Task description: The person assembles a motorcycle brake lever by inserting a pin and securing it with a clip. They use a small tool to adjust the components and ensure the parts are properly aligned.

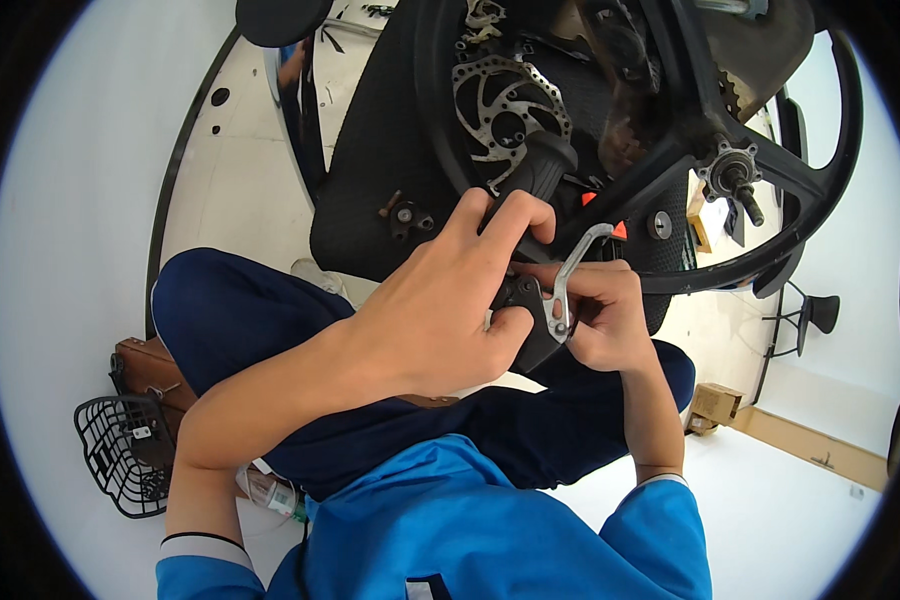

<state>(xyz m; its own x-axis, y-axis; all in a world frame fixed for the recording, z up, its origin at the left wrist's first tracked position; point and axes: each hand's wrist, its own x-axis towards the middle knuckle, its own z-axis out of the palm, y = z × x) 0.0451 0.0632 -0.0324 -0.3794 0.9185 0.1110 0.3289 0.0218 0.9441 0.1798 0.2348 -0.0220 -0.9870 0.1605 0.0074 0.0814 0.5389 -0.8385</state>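
A brake lever with a silver blade and a black housing is held between my hands over my lap. My left hand is closed, its thumb pressed against the housing and its fingers around a black ribbed grip. On the other side, my right hand has its fingers curled close behind the silver blade, touching the lever assembly. Its fingertips are partly hidden. A silver brake disc with holes lies just beyond the grip, on a black textured seat.
A black spoked wheel with an axle hub stands at the far right. On the seat lie a small black metal part and a round silver piece. A black wire basket and a cardboard box are on the floor.
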